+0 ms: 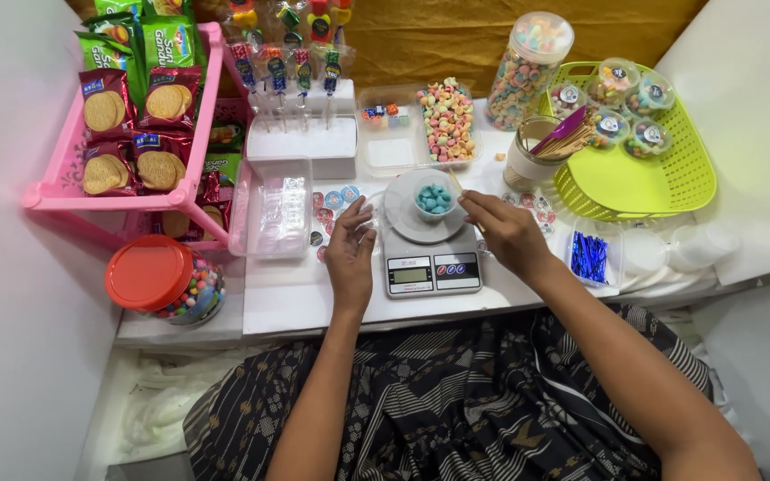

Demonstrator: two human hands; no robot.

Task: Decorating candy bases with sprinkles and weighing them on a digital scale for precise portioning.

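On the kitchen scale (430, 258), a small clear cup (434, 201) holds blue candies.

Pink rack (55, 191) w/ biscuit packs (140, 134), red-lid candy jar (164, 281), green basket (661, 174), tall candy jar (528, 71), lollipops (291, 53)

Scale (431, 267): smooth grey plastic, glossy round plate.
Cup (434, 199) on scale: clear glossy plastic.
Basket (661, 178) right of scale: matt green perforated plastic.
Jar lid (148, 272) left of scale: smooth orange plastic.

Left hand (350, 253) raised, fingers curled; right hand (503, 230) pinching, both forearms extended forward
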